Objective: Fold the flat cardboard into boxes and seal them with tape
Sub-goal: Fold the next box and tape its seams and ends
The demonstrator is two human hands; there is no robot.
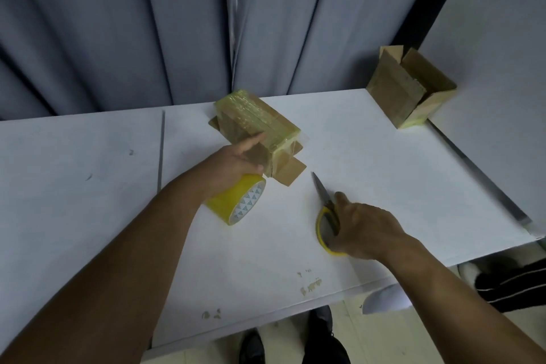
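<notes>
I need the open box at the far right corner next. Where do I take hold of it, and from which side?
Take the open box by its broad near wall: grip over that wall's top edge from above, thumb outside, fingers in the hollow. The mouth faces up with flaps standing, so the edge is free. The right hand, now on the scissors, is nearer.

The taped box (254, 118) is being borne near the middle of the worktop's (88, 186) far edge, and the tape roll (236, 201) is being held just before it by the left hand (236, 159). The scissors (323, 195) are being gripped by the right hand (363, 227) right of the roll, tips toward the taped box, while the open box (410, 89) is being borne at the far right corner.
</notes>
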